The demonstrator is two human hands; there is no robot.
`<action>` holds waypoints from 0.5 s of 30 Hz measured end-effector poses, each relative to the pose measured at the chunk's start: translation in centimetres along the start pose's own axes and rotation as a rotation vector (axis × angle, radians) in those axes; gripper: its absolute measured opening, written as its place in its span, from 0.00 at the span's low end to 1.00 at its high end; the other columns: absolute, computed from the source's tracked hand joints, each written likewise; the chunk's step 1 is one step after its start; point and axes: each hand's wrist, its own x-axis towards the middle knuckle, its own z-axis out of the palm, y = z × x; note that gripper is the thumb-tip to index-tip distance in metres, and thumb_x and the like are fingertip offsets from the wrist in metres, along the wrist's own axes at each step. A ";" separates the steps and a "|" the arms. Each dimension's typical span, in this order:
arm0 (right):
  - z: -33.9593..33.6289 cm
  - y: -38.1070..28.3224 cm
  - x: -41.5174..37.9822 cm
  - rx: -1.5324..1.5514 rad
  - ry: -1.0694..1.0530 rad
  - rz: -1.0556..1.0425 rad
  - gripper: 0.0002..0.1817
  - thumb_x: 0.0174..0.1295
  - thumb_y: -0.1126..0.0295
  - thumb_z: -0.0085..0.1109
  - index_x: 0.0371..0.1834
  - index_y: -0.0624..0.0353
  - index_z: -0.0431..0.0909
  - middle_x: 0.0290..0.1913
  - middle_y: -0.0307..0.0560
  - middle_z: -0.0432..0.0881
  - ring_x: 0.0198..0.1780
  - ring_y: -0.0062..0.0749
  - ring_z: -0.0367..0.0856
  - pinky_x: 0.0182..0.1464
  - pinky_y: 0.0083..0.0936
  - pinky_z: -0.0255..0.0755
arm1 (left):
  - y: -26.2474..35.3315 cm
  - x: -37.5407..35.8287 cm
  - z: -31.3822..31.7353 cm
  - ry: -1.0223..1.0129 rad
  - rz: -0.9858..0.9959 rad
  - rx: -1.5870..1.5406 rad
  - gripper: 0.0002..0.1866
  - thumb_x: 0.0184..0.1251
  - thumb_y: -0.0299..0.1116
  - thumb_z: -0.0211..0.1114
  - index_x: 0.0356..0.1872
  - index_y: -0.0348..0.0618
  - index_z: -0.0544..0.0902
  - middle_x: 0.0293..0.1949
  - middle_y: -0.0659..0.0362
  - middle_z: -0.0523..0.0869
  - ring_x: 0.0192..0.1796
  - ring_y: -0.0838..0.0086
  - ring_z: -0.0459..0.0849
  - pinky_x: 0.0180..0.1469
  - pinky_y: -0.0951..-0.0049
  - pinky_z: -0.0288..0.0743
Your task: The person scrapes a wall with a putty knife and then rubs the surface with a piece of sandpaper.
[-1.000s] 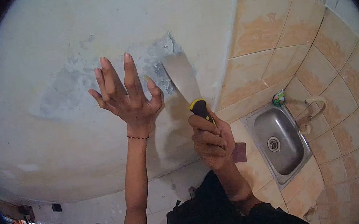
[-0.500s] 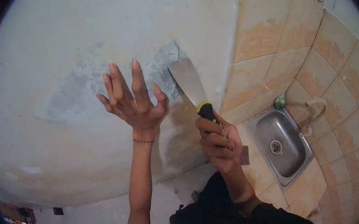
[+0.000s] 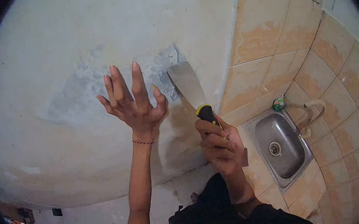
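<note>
Wall: rough grey patch, seemingly mid-scrape.
Left grip: fingers spread over the patch, holding nothing.
Right grip: closed round the scraper by its handle.
Blade: at the patch's edge; another stroke would want a low angle.

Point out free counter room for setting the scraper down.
The counter looks bare between the sink's near end and the counter's edge. It is crowded at the far end, by the green packet and faucet, and left of the sink, where the right hand partly hides the maroon block.
</note>
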 end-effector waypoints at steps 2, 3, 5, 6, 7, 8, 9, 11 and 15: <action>0.1 -0.2 0.1 -0.031 0.008 0.024 0.18 0.82 0.59 0.33 0.34 0.61 0.56 0.27 0.41 0.61 0.13 0.18 0.61 0.05 0.13 0.57 | 0.1 -0.2 -0.1 -0.016 -0.006 0.015 0.32 0.64 0.47 0.51 0.72 0.58 0.72 0.75 0.49 0.65 0.79 0.58 0.55 0.80 0.49 0.29; 0.0 -0.4 -0.1 -0.022 0.015 0.016 0.18 0.82 0.59 0.33 0.35 0.62 0.56 0.28 0.42 0.61 0.14 0.19 0.62 0.05 0.14 0.59 | 0.1 -0.2 -0.1 -0.012 -0.008 0.018 0.32 0.64 0.46 0.51 0.72 0.58 0.72 0.75 0.49 0.65 0.79 0.57 0.55 0.80 0.49 0.29; -0.5 -0.7 -0.4 0.002 0.023 -0.006 0.19 0.82 0.58 0.31 0.37 0.63 0.57 0.30 0.44 0.61 0.16 0.21 0.64 0.06 0.15 0.63 | 0.1 -0.1 -0.1 -0.007 -0.003 0.019 0.32 0.63 0.46 0.51 0.72 0.58 0.72 0.76 0.49 0.64 0.79 0.57 0.55 0.80 0.49 0.29; -0.5 -0.7 -0.4 -0.001 0.020 -0.005 0.19 0.82 0.58 0.31 0.37 0.63 0.57 0.29 0.44 0.61 0.16 0.21 0.64 0.06 0.15 0.62 | 0.1 -0.2 -0.2 -0.014 -0.001 0.019 0.33 0.63 0.46 0.51 0.72 0.58 0.72 0.76 0.49 0.64 0.79 0.57 0.55 0.80 0.49 0.29; -0.4 -0.8 -0.3 -0.008 0.015 0.001 0.19 0.82 0.58 0.31 0.37 0.63 0.57 0.29 0.44 0.61 0.16 0.21 0.64 0.05 0.15 0.62 | 0.1 -0.2 -0.2 -0.016 0.000 0.021 0.33 0.63 0.46 0.51 0.72 0.57 0.72 0.76 0.49 0.64 0.79 0.56 0.55 0.80 0.49 0.29; -0.3 -1.0 -0.2 -0.017 0.013 0.009 0.19 0.82 0.58 0.31 0.37 0.63 0.57 0.29 0.44 0.61 0.16 0.21 0.64 0.05 0.15 0.62 | 0.1 -0.2 -0.1 -0.017 -0.002 0.024 0.33 0.63 0.46 0.51 0.72 0.57 0.72 0.76 0.48 0.64 0.79 0.56 0.55 0.80 0.49 0.29; 0.1 -0.8 -0.2 -0.025 0.022 0.008 0.18 0.81 0.59 0.33 0.37 0.63 0.57 0.29 0.43 0.61 0.16 0.20 0.63 0.05 0.14 0.60 | 0.2 -0.1 -0.2 -0.018 -0.007 0.022 0.33 0.63 0.46 0.51 0.72 0.57 0.72 0.76 0.48 0.64 0.79 0.56 0.55 0.80 0.49 0.29; 1.0 -0.2 -0.1 -0.034 0.042 0.003 0.15 0.81 0.63 0.36 0.37 0.62 0.57 0.28 0.42 0.61 0.16 0.18 0.62 0.05 0.13 0.57 | 0.3 0.0 -0.4 -0.027 -0.014 0.017 0.33 0.64 0.46 0.51 0.72 0.56 0.72 0.76 0.48 0.64 0.79 0.56 0.55 0.80 0.49 0.29; -0.1 -0.9 -0.3 -0.047 0.011 0.015 0.14 0.81 0.63 0.36 0.39 0.62 0.57 0.29 0.41 0.61 0.16 0.18 0.62 0.05 0.13 0.56 | 0.2 0.1 -0.2 -0.011 0.003 0.012 0.33 0.63 0.45 0.52 0.72 0.56 0.72 0.76 0.48 0.64 0.79 0.56 0.55 0.80 0.50 0.29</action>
